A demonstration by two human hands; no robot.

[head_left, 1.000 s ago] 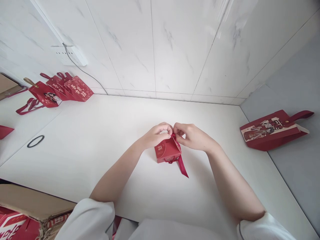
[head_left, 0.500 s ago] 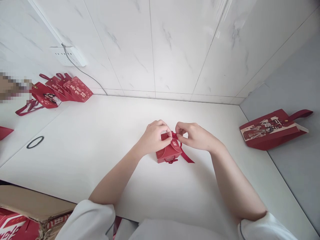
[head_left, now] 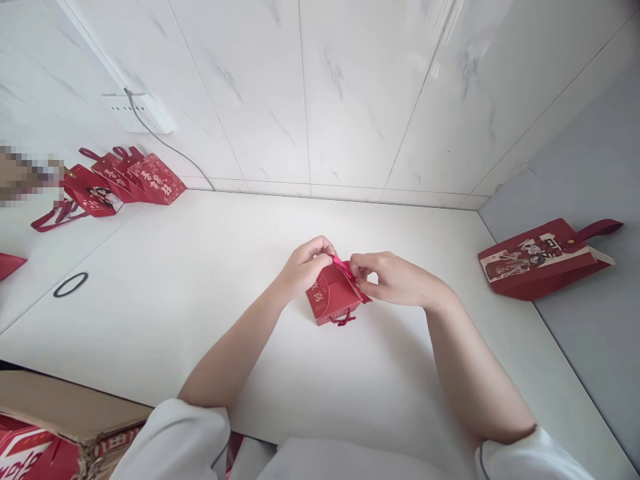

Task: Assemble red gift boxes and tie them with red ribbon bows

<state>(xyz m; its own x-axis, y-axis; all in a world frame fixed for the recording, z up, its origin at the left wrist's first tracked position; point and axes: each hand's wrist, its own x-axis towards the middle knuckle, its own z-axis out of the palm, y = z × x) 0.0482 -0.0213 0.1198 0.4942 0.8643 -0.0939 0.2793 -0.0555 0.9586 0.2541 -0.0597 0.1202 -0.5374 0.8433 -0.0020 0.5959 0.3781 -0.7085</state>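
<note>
A small red gift box point(head_left: 336, 299) with gold lettering stands on the white table in front of me, a dark red cord handle on its near side. Over its top runs a red ribbon point(head_left: 343, 265). My left hand point(head_left: 309, 265) pinches the ribbon at the box's upper left, thumb and forefinger together. On the other side, my right hand point(head_left: 383, 277) has its fingertips closed on the ribbon near the box's upper right edge. The fingers partly hide the ribbon, so I cannot tell whether it is knotted.
Several red gift bags point(head_left: 155, 179) lean at the back left by the wall. Another red bag point(head_left: 543, 259) lies at the right edge. A dark ring point(head_left: 71, 285) is on the left of the table point(head_left: 210, 253). An open cardboard box point(head_left: 75, 400) stands at lower left.
My left hand has shifted slightly up and left, drawing the ribbon taut. The top flap with lettering has changed position, and the loose ribbon tail at the right has been drawn in.
</note>
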